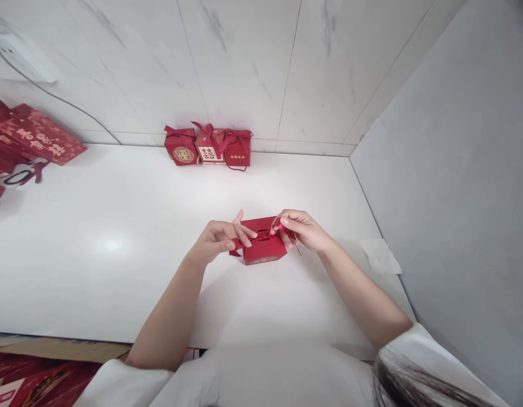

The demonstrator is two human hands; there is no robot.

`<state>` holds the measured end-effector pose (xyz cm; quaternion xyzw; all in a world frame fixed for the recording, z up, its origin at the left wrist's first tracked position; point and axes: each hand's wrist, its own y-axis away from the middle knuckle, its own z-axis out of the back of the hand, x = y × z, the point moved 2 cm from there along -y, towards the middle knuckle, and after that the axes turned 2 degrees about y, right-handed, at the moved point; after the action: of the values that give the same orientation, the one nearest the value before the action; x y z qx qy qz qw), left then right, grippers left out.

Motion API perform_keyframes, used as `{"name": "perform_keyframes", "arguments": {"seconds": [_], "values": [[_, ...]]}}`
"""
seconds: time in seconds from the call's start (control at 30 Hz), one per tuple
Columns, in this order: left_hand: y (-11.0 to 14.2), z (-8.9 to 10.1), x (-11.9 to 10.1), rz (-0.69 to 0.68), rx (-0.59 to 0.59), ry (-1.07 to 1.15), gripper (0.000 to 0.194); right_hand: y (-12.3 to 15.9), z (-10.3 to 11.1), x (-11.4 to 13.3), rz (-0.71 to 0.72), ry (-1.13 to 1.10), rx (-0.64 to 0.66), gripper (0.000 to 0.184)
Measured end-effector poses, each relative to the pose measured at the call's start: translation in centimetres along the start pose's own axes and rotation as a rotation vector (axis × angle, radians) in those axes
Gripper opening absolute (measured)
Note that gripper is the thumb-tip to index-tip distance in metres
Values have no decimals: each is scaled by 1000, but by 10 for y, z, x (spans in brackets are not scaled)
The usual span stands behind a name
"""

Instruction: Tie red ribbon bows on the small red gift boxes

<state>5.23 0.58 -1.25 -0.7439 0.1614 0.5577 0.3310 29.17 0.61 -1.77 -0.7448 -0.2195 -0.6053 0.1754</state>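
Head-high view, facing downward

center box [255, 253]: red, pale gold pattern on its near side
center ribbon [236, 245]: glossy red
3 boxes by the wall [224, 155]: red; left 1 has a round gold emblem, middle 1 a cream panel with red characters, right 1 gold characters
their bows [208, 131]: deep pinkish red
bags at left [47, 135]: red, mottled lighter pattern, gold characters
loop handle [17, 177]: black
tabletop [95, 215]: plain white
tiles [244, 68]: white, grey marbled veins
side wall [452, 169]: plain blue-grey
sleeves [431, 356]: white
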Motion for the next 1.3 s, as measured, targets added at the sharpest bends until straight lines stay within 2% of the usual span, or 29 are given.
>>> {"name": "perform_keyframes", "arguments": {"seconds": [0.2,0.3,0.37,0.5,0.63,0.77,1.03,1.17,1.3], "values": [[3,6,-7,63,20,-121,31,7,8,16,-43,190,39,25],[5,11,-16,194,-9,-199,27,11,16,25,-85,283,73,21],[6,12,-22,296,-12,-260,30,14,18,30,-143,324,135,26],[5,9,-27,456,53,-456,32,17,17,34,-220,366,219,40],[5,5,-25,565,106,-566,25,17,18,31,-263,400,207,34],[6,3,-23,645,192,-594,30,17,19,28,-271,285,248,26],[10,-15,-24,665,203,-821,30,14,18,24,-240,235,197,24],[11,-17,-28,611,215,-701,30,13,18,23,-242,221,210,24],[12,-6,-34,562,225,-520,20,14,21,26,-231,240,175,25]]}}
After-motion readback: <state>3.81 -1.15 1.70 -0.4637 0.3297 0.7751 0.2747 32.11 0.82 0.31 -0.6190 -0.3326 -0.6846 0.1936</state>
